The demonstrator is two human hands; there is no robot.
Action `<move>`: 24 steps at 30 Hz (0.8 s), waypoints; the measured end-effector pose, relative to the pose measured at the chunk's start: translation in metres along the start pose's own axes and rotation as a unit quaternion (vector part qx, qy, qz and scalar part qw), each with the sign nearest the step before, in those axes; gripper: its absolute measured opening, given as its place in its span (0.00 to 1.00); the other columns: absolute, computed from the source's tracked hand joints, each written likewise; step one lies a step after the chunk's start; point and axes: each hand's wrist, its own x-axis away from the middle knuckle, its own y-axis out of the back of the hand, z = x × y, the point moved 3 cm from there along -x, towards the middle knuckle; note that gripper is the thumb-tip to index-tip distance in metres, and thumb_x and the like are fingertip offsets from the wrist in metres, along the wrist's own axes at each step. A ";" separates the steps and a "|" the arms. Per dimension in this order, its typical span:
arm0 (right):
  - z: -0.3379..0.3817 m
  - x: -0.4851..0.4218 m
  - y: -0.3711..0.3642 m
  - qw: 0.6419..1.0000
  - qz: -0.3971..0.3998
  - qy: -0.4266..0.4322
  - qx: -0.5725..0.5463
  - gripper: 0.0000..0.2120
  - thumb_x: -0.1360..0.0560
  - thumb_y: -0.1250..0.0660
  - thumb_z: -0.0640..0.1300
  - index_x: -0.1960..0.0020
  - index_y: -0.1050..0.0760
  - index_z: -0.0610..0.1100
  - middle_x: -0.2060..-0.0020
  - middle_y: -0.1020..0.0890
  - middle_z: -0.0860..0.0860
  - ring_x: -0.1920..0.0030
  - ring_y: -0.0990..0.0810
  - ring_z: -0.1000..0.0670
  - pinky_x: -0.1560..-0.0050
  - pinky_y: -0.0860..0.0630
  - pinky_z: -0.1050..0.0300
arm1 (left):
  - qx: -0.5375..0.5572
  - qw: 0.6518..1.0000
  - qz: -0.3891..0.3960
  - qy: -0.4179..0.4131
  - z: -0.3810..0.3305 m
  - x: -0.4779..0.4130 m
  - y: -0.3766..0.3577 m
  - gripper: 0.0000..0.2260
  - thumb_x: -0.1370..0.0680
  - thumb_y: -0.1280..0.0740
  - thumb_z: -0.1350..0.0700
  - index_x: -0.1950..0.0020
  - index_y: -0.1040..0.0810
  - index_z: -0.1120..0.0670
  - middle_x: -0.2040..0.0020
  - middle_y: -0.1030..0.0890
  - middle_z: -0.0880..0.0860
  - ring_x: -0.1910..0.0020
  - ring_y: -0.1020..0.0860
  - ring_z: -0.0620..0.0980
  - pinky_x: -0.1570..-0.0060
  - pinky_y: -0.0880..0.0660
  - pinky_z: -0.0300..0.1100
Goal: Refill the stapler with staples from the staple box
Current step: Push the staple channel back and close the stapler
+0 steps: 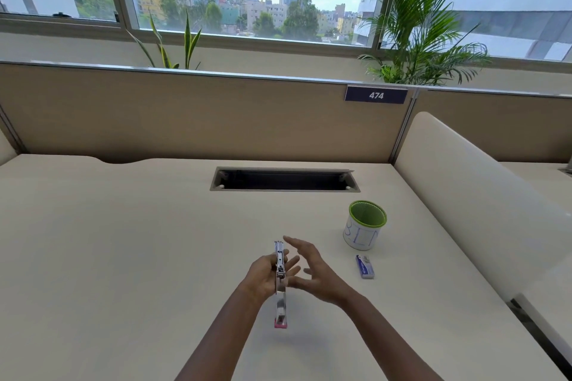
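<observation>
Bare desk leftward; green cup beside staple box

head-worn view, downward over desk

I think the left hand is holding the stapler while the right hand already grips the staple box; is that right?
Not quite. The head view shows the left hand holding the stapler, but the right hand is open beside it and holds nothing. The staple box lies on the desk, near the green cup.
</observation>
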 end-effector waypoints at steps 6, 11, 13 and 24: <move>0.004 0.000 -0.001 0.998 0.057 0.001 0.001 0.35 0.29 0.41 0.30 0.36 0.40 0.65 0.33 0.38 0.59 0.33 0.37 0.55 0.31 0.36 0.49 | 0.048 0.999 -0.018 -0.015 0.001 -0.001 0.002 0.13 0.20 0.49 0.68 0.60 0.29 0.64 0.60 0.25 0.62 0.61 0.23 0.59 0.53 0.20 0.51; 0.002 0.002 -0.008 0.991 0.082 0.045 0.095 0.39 0.33 0.28 0.38 0.35 0.43 0.66 0.29 0.44 0.56 0.30 0.43 0.59 0.34 0.42 0.69 | 0.074 0.997 -0.013 -0.012 -0.004 -0.003 0.007 0.11 0.20 0.49 0.68 0.47 0.28 0.66 0.57 0.24 0.63 0.49 0.20 0.59 0.42 0.27 0.52; 0.001 0.001 -0.012 0.992 0.051 0.062 0.099 0.35 0.32 0.27 0.43 0.37 0.41 0.67 0.28 0.44 0.55 0.29 0.43 0.57 0.33 0.42 0.63 | 0.069 0.998 -0.002 0.001 -0.002 -0.004 0.005 0.12 0.20 0.49 0.68 0.50 0.27 0.67 0.57 0.24 0.63 0.45 0.24 0.58 0.42 0.29 0.54; -0.008 -0.017 -0.005 0.971 -0.090 -0.122 -0.185 0.21 0.21 0.43 0.49 0.29 0.40 0.51 0.39 0.24 0.45 0.43 0.23 0.50 0.45 0.24 0.61 | -0.140 0.989 0.055 0.005 0.017 -0.003 0.000 0.18 0.17 0.49 0.51 0.47 0.22 0.59 0.54 0.20 0.57 0.52 0.22 0.54 0.46 0.27 0.54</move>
